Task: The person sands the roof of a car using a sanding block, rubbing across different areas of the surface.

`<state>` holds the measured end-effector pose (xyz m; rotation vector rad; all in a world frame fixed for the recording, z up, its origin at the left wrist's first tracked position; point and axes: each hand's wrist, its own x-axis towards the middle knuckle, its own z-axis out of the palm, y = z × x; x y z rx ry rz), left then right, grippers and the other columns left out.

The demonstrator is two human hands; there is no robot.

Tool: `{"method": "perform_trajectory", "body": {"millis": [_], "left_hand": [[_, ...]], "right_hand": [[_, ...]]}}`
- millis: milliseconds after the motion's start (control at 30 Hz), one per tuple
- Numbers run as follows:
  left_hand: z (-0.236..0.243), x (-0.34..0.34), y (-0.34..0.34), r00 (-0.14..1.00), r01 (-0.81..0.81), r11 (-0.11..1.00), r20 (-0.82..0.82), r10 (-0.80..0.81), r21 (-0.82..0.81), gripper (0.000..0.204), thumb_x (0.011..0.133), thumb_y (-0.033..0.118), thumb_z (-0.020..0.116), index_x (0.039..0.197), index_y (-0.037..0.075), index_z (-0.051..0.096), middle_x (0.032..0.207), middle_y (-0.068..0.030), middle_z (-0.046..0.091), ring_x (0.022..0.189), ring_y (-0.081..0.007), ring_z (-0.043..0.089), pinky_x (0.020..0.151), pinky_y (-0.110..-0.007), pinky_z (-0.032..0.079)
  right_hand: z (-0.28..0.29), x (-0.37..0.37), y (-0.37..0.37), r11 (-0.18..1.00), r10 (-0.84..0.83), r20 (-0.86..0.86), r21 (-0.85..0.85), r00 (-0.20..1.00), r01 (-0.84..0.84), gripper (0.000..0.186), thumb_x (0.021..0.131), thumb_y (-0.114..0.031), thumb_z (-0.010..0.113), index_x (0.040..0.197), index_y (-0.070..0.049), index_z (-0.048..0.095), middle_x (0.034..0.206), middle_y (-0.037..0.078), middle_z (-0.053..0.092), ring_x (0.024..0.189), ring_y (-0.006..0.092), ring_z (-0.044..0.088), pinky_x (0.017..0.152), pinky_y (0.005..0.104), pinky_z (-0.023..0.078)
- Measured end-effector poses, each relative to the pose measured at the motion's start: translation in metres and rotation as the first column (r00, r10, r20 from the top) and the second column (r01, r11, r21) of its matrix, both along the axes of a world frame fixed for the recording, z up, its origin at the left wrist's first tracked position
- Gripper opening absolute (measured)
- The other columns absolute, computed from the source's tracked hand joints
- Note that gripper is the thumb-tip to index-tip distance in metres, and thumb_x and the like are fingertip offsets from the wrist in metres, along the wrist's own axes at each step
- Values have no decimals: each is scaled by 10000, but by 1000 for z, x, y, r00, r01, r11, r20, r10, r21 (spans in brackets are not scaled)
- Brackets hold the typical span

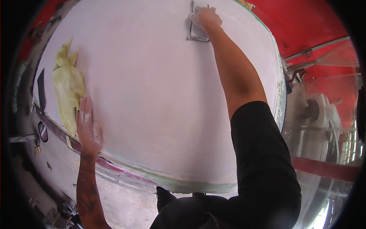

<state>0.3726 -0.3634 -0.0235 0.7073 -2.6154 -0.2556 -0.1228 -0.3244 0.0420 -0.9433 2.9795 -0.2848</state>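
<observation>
A broad, pale pinkish-white panel [152, 95], smooth and dusty, fills the middle of the head view. At its far side my right hand [207, 17] is closed over a hand sanding block [199, 35], which rests on the surface with a sheet edge showing beside it. White dust covers my left hand [89, 128], which lies flat on the panel's near left part with its fingers stretched out and nothing in it. Just beyond those fingertips is a crumpled yellow cloth [69, 86], dusted white.
A dark flat strip [41, 89] lies at the panel's left edge. Green and maroon bands line the near rim [126, 170]. Below is a grey floor [65, 162]. To the right stand a red wall [305, 23] and a sheet-covered machine [322, 110].
</observation>
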Motion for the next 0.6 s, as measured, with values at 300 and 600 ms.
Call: {"method": "perform_trajectory", "body": {"millis": [300,600], "left_hand": [[6,-4,5,999,-29,999,38,30,-29,626,901,177,419,1483,-41,341,1520,-232,361,1439,-413,281,1160,-531,190],[0,-4,4,1000,-10,1000,-6,11,25,606,944,249,390,1467,-56,364,1506,-242,385,1416,-423,331,1146,-524,224]], "right_hand": [[-56,-160,303,938,-346,-67,-28,936,345,687,797,-476,559,1442,-247,499,1333,146,604,1271,376,513,1062,474,409],[-21,-36,-52,994,-57,-66,89,996,63,586,851,-480,512,1416,-323,505,1416,151,474,1208,345,581,995,444,478]]}}
